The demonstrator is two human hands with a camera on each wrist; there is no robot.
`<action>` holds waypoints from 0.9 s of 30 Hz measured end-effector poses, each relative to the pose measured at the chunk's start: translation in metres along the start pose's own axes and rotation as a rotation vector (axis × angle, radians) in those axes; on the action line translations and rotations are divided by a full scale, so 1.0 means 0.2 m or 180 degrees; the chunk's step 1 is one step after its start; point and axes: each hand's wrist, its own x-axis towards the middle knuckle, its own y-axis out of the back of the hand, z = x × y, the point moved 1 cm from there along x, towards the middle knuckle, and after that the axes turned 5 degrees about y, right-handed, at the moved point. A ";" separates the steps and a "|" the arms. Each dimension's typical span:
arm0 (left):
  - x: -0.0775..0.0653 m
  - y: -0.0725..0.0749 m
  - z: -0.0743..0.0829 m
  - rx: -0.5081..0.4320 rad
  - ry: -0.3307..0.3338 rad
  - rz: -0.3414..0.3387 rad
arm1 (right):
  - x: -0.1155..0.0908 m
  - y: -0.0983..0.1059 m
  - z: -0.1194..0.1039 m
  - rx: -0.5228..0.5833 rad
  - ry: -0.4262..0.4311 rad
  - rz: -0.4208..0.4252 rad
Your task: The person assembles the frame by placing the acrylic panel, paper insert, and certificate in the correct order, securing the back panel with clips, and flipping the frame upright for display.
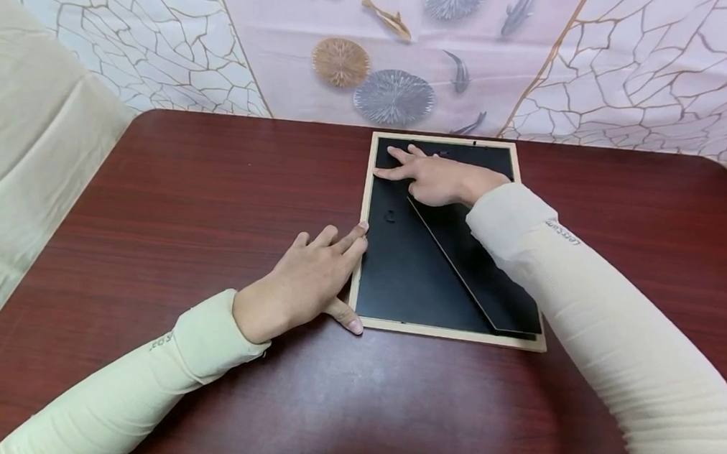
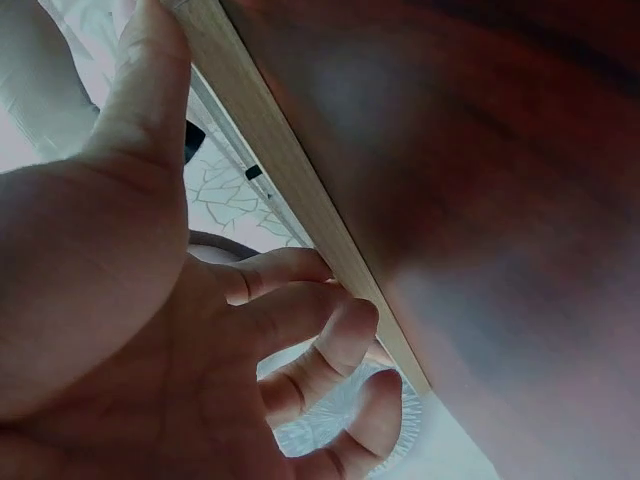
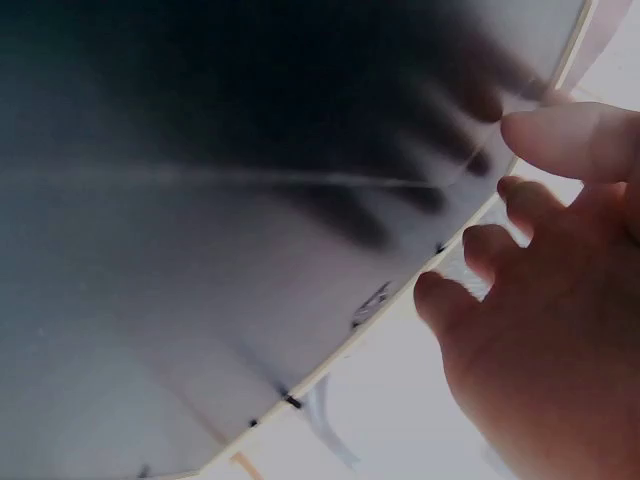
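A picture frame with a light wooden border lies back side up. Its black backing board faces upward, with an easel stand leg slanting across it. Along the frame's left border my left hand rests with fingers extended, fingertips at the edge and thumb by the lower left corner. In the left wrist view those fingertips meet the wooden border. Over the upper part of the backing, my right hand spreads its fingers outward. The right wrist view shows its fingertips near the frame's rim.
The reddish-brown wooden table carries the frame near its far edge. Behind it hangs a patterned cloth with fish and round leaf designs. A small metal hanger and black tabs sit near the frame's edge.
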 end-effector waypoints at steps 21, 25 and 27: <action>-0.02 0.02 -0.05 -0.0372 -0.0037 -0.0064 | -0.42 -0.33 -0.37 -0.0977 0.1127 0.0716; -0.01 0.02 -0.04 -0.0413 -0.0036 0.0003 | -0.45 -0.40 -0.42 -0.1052 0.1344 0.0823; -0.01 0.02 -0.03 -0.0438 -0.0037 0.0038 | -0.45 -0.42 -0.44 -0.1142 0.1441 0.0928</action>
